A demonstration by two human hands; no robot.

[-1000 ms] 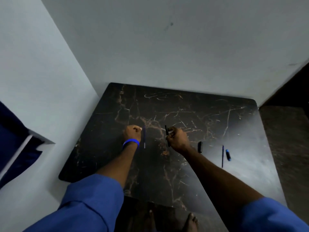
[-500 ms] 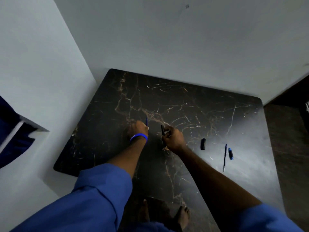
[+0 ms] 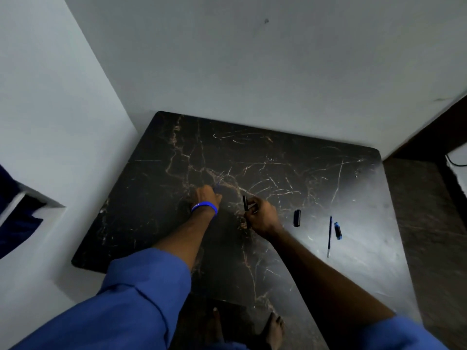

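Dark marble table (image 3: 278,152): slim black pen barrel (image 3: 244,202) in right hand (image 3: 261,215).

Black pen barrel (image 3: 244,202) is gripped by right hand (image 3: 262,217); blurred blue piece (image 3: 216,190) is held by left hand (image 3: 205,197). Black cap (image 3: 297,218) is noted nearby on marble table (image 3: 278,152).
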